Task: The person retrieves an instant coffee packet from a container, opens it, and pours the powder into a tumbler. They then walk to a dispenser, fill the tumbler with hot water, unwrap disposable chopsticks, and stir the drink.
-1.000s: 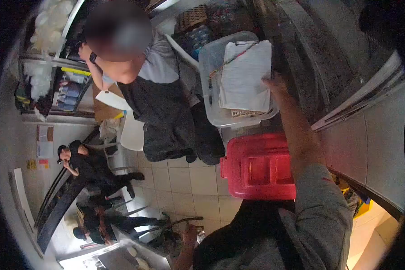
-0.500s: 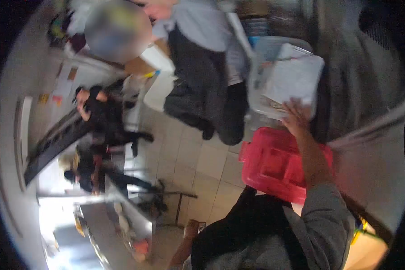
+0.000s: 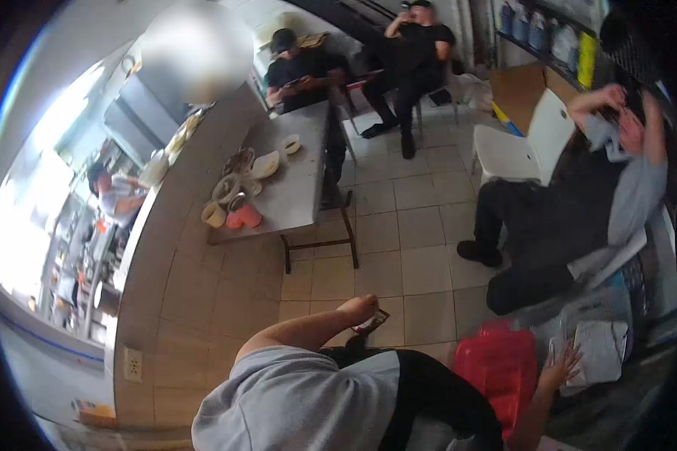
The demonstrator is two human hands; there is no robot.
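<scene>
My left hand [image 3: 359,307] is closed in front of my body, on a small dark-framed object [image 3: 372,323] that I cannot make out. To the right, my right hand [image 3: 560,368] has its fingers spread, at the left edge of the white papers [image 3: 602,349]. The papers lie in a clear plastic bin [image 3: 575,310]. Beside my right forearm stands a red lidded container [image 3: 496,364].
A metal table [image 3: 297,188] holds bowls, plates and pink items. Two people sit behind it; another reclines at the right near a white chair [image 3: 504,154]. A person stands beyond the tiled half wall [image 3: 180,278] at the left.
The view has swung left, so the table and kitchen side now show, and the bin sits lower right. My right hand's fingers have spread; my left hand still holds the small object.
</scene>
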